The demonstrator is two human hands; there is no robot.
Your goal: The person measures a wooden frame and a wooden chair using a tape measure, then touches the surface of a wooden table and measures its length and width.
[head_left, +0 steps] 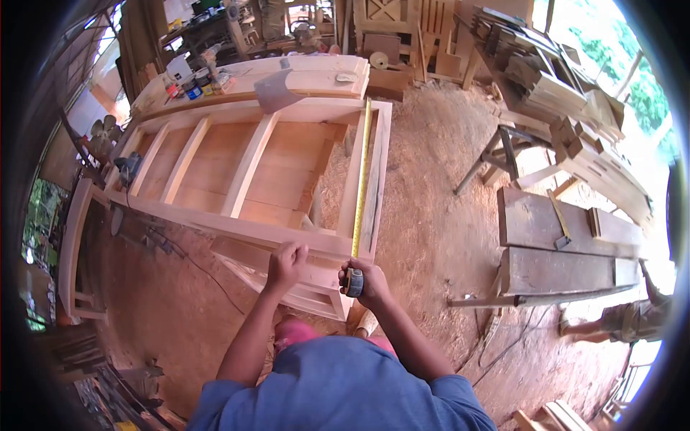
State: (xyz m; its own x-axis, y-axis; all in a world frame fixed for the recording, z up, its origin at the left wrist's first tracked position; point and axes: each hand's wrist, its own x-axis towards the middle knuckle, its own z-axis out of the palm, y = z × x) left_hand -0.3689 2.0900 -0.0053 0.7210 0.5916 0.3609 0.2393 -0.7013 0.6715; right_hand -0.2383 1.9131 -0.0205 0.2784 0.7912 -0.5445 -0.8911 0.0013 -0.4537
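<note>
My right hand (374, 284) is wrapped around a tape measure (353, 283) with a dark case. Its yellow blade (361, 179) runs out away from me along the right end of a pale wooden frame (302, 241), reaching the far rail. My left hand (289, 266) is closed with curled fingers, just on my side of the frame's near rail. Whatever it may hold is hidden. Several crosspieces (251, 165) divide the frame, and brown boards show beneath them.
Thick planks (309, 75) lie beyond the frame, with paint cans (191, 89) and a grey sheet (277, 90) on them. A power tool (128, 169) sits at the left. Dark boards (532, 215) carry a square (560, 230) at the right, where another person's leg (596, 327) shows.
</note>
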